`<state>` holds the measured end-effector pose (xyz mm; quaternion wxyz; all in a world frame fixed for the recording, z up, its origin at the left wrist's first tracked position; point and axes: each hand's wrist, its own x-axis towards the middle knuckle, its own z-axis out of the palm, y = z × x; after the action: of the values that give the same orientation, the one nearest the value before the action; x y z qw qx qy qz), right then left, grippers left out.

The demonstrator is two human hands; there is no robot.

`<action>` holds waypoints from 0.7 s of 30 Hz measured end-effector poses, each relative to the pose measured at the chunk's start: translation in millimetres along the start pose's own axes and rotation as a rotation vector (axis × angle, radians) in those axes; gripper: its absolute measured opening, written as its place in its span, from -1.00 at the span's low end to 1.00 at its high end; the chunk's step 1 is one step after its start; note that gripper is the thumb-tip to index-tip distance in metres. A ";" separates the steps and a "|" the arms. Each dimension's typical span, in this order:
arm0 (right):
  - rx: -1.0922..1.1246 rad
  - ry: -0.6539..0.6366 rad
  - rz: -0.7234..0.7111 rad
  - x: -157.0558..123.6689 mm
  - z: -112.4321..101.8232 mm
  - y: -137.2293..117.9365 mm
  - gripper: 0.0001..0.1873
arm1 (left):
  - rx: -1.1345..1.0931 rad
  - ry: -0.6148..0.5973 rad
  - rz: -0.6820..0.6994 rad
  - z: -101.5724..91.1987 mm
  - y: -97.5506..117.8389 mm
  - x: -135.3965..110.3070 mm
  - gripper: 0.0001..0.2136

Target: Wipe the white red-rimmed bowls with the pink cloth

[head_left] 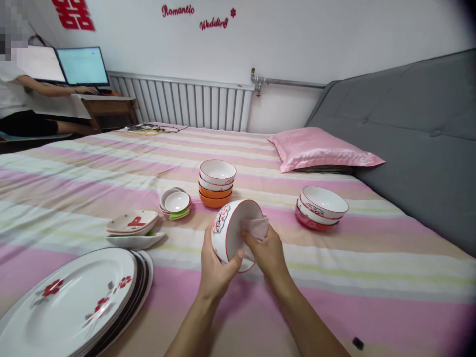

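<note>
A white bowl (232, 235) with a red rim and a floral pattern is tilted on its side above the bed. My left hand (215, 270) grips it from the left and below, thumb over the rim. My right hand (269, 253) pinches a pale pink cloth (256, 228) and presses it against the bowl's inside. Part of the cloth is hidden by my fingers. Just beyond the bowl rises a stack of small bowls (217, 173), white above and orange below. Off to the right, a few larger bowls (322, 203) are nested together.
At front left lies a pile of flowered plates (78, 292). Behind it are oval dishes (130, 223) and small saucers (176, 202). A pink pillow (323, 146) rests by the grey headboard (409, 119). Cables (152, 130) lie at the far edge; a person sits at monitors (82, 65).
</note>
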<state>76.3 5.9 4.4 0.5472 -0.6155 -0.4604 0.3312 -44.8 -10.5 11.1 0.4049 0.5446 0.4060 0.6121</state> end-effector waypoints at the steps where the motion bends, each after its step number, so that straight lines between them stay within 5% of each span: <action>1: -0.028 0.006 -0.014 0.3 -2.5 -3.6 -0.57 | 0.006 -0.011 0.021 -1.8 -0.2 0.6 -0.37; 8: -0.172 0.042 -0.125 4.7 -20.9 -20.5 -0.65 | -0.001 -0.145 0.042 -5.7 1.2 3.0 -0.38; 21: -0.534 -0.047 -0.387 14.8 -48.1 -26.0 -0.69 | -0.015 -0.371 -0.161 -6.6 9.2 4.0 -0.45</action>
<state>120.1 1.3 40.0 0.4083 -0.6305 -0.6521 0.1028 -52.3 -10.2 20.6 0.5243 0.6108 0.3622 0.4699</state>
